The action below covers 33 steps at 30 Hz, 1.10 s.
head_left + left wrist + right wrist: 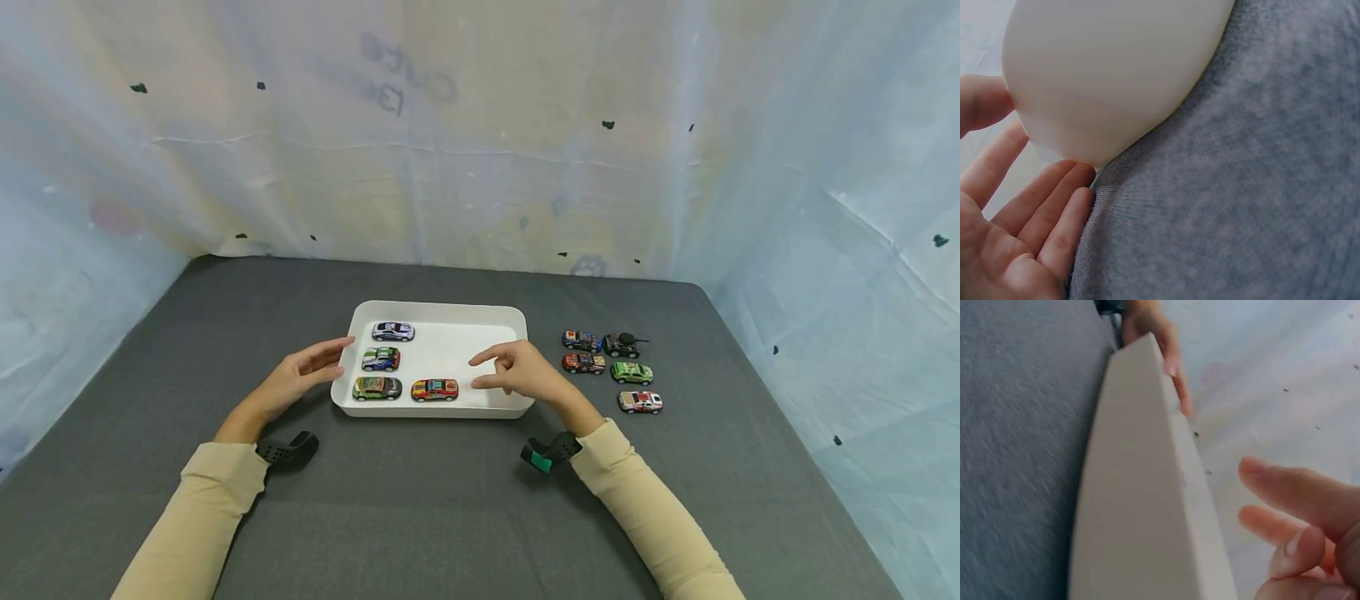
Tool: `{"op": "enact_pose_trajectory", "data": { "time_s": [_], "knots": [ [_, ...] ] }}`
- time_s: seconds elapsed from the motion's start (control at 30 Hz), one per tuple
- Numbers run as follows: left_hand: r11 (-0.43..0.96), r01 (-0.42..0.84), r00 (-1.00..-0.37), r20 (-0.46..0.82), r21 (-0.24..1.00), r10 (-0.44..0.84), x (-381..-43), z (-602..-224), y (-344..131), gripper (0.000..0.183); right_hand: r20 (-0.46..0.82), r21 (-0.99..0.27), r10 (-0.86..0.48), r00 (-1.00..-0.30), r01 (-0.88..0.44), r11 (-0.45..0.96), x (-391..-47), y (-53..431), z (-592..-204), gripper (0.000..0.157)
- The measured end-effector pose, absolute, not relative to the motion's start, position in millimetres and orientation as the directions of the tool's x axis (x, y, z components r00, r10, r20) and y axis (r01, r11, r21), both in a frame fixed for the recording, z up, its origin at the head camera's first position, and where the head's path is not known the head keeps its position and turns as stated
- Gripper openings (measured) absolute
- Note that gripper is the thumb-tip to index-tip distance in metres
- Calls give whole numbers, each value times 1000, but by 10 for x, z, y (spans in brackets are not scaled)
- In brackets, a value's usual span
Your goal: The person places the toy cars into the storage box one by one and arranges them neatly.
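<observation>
A white tray (450,322) lies on the dark grey cloth. Against its left end my left hand (288,377) rests, fingers fairly straight; in the left wrist view its fingertips (1082,172) touch the tray's outer wall. Over the tray's right part hovers my right hand (522,372), thumb and forefinger spread apart with nothing between them. Inside the tray, a pale purple toy car (393,332), a blue, white and green one (381,359) and an olive and black one (377,387) form a left column. A red and yellow toy car (434,389) stands right of the olive one, nearest my right fingertips.
Right of the tray several toy cars sit on the cloth: a blue one (581,340), a black one with a gun barrel (622,344), a dark red one (582,362), a green one (632,372) and a white and red one (641,402). Pale sheeting (480,192) hangs behind the table.
</observation>
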<state>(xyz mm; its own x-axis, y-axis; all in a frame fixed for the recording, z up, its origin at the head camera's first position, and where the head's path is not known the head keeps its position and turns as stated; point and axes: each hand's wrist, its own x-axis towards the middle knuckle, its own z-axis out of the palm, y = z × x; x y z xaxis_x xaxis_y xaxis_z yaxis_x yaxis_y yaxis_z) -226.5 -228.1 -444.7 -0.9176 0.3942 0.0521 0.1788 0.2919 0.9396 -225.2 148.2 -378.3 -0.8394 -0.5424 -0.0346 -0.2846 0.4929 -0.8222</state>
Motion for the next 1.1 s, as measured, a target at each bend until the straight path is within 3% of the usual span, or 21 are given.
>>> {"op": "enact_pose_trajectory", "data": {
  "time_s": [0.6,1.1],
  "knots": [
    [302,182,-920,53,936,387,-2262,-4438,-2269,56,-17,-866,-486,-874,-230,444,-2378,2259,-3629,40],
    [298,176,-920,49,938,389,-2258,-4438,-2263,56,-59,-826,-368,-928,-161,541,-2481,2752,-3703,43]
  ]
}}
